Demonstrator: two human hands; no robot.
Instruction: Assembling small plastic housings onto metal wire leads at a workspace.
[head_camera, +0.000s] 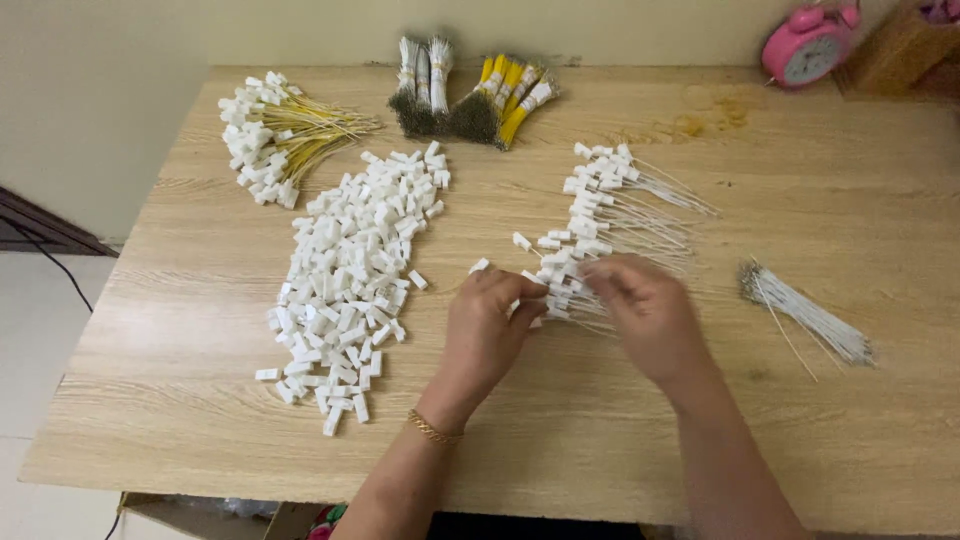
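My left hand (490, 325) and my right hand (645, 310) meet at the near end of a heap of white wires with white plastic caps (600, 215) in the middle of the wooden table (800, 200). The left fingers pinch a small white cap (532, 278). The right fingers are curled over the heap's capped ends and seem to pinch a thin white wire. A large pile of loose white caps (350, 270) lies just left of my left hand. A loose bunch of bare white wires (810, 315) lies to the right of my right hand.
At the back left sits a heap of yellow wires with white caps (275, 135). Bundles of white wires (420, 85) and yellow wires (505, 95) lie at the back edge. A pink alarm clock (808, 45) and a brown box (900, 50) stand at the back right.
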